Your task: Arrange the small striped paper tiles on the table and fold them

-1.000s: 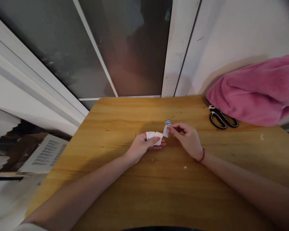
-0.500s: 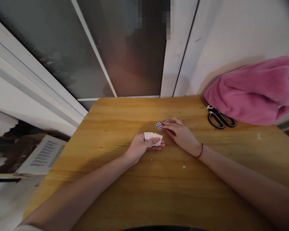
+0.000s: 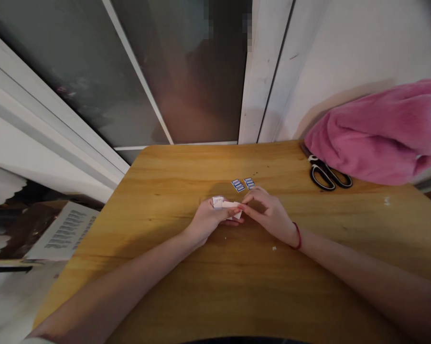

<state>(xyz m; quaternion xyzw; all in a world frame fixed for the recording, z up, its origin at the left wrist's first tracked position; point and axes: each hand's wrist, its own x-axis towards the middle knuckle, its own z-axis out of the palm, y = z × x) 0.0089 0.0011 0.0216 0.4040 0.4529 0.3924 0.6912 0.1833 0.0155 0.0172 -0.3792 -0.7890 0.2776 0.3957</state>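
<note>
My left hand (image 3: 206,220) is closed around a small fanned bunch of white paper cards (image 3: 228,205), the thumb lying across them. At the right edge of the bunch, the thumb and forefinger of my right hand (image 3: 273,212) pinch a white card. Just beyond my hands, two small cards with blue-edged white bars lie apart on the table: a left card (image 3: 237,185) and a right card (image 3: 249,183). My right fingers hide the near end of the right one.
Black-handled scissors (image 3: 323,176) lie at the back right, their blades partly under a pink plush cloth (image 3: 376,134). White scraps (image 3: 274,248) dot the wooden table (image 3: 215,296). A glass-panelled door (image 3: 201,95) stands behind it; a cardboard box (image 3: 63,231) sits lower left.
My right hand has drawn back from the two blue-marked cards to the bunch in my left hand and now pinches a card there. My left hand has hardly moved.
</note>
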